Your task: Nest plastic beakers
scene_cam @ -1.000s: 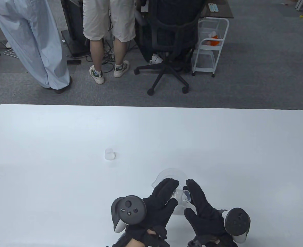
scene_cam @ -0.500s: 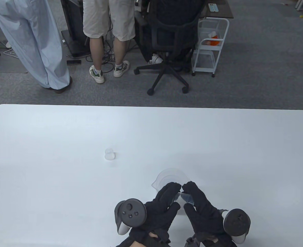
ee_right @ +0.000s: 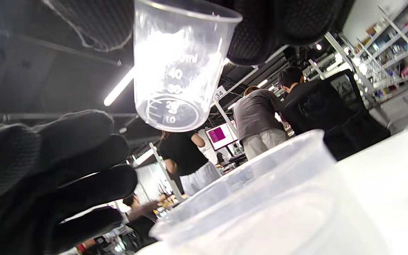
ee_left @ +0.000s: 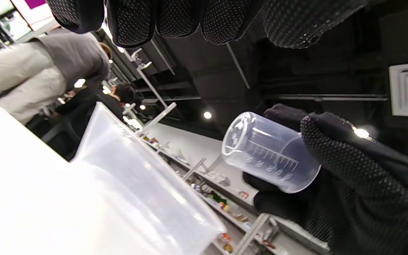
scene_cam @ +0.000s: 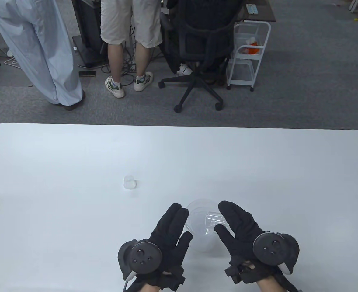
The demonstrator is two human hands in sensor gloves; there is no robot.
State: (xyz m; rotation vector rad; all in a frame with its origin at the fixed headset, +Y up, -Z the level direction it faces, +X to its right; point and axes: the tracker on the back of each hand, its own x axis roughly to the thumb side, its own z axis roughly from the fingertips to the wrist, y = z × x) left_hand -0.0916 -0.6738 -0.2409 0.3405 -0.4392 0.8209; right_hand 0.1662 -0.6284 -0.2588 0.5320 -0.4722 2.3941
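Now held over the large clear plastic beaker [scene_cam: 200, 219] on the white bench [scene_cam: 75, 170]: small clear graduated plastic beaker [ee_left: 269, 152], light, thin-walled and slick, best pinched by its sides, in right hand [scene_cam: 242, 226] grip; left hand [scene_cam: 169, 231] spread, empty.

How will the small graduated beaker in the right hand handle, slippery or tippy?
Probably light: the small graduated beaker looks thin-walled, translucent and empty. Likely slippery, since its wall is smooth and tapered, though the right hand wears a dotted glove that should help the grip. Lying on its side as held now, it would likely roll if dropped beside the large beaker.
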